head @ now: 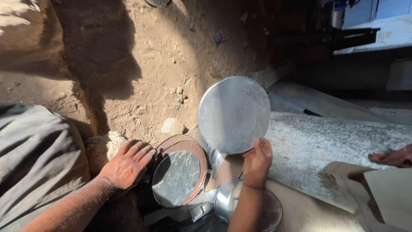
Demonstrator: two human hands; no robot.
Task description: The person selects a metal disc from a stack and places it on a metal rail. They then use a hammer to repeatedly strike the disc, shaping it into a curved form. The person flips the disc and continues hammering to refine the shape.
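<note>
Two hands are in view, both yours. At the far left, a grey cloth (34,159) covers your leg. Just right of it, a pale stone (112,142) sits on the sandy ground (150,64).

Your left hand (127,164) lies flat, palm down and fingers spread, grasping nothing. Its fingertips touch the left edge of a rust-brown round die (182,169), which rests on the ground beside the stone. A dull metal disc (176,178) lies on top of the die, inside its brown rim.

To the right and above, your right hand (257,161) is clenched on the lower edge of a shiny round metal lid (234,114). The thumb lies over the near face and the fingers wrap behind. The lid is held up off the ground, tilted, with its flat face toward you. It is apart from the die and disc.

Below your right forearm, a metal ring-shaped can (225,199) stands near the bottom edge of the view. Its rim is partly hidden by the arm.

Further right, a grey stone slab (326,141) runs across the ground. A sheet of brown cardboard (377,189) lies at its near right end, and a reddish cloth (392,157) rests at the right edge.
</note>
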